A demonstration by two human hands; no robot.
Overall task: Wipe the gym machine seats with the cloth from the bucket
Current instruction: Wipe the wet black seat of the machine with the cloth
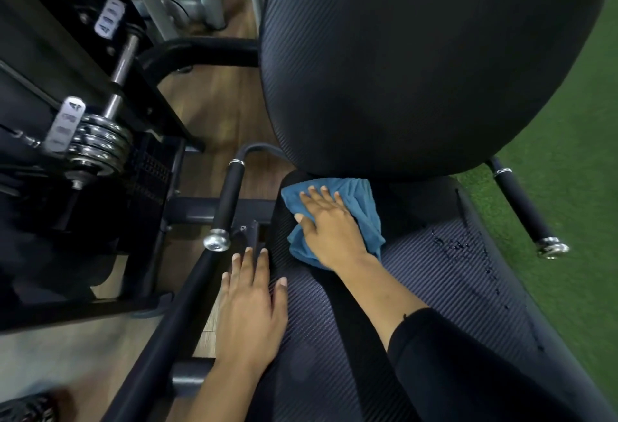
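Well to the left of the left hand [249, 308], a stack of weight plates [97, 142] is seen on the machine frame; nearer, just beyond that hand, a padded left handle [227, 201] with a chrome end cap is mounted. The left hand itself is laid flat and released on the left edge of the seat [434, 274], fingers straight and nothing grasped; it is judged to serve as a brace. Just to its right and further forward, the blue cloth [363, 207] is bunched at the back of the seat, at the crease under the backrest [401, 54]; the right hand [326, 226] is pressed flat on top of it with fingers extended (the cloth is pushed, not clenched). To the right of that hand a patch of droplets [458, 244] lies on the ribbed cover; beyond it a right handle [521, 204] and green turf [575, 154] are seen. The step in hand is judged to be the wiping of the seat pad; it would be done well if the cloth were spread flatter, pressure were applied evenly through the palm, and overlapping passes were drawn from the crease towards the front edge, then carried rightward over the droplets; the strip covered by the left hand would need to be wiped as well.
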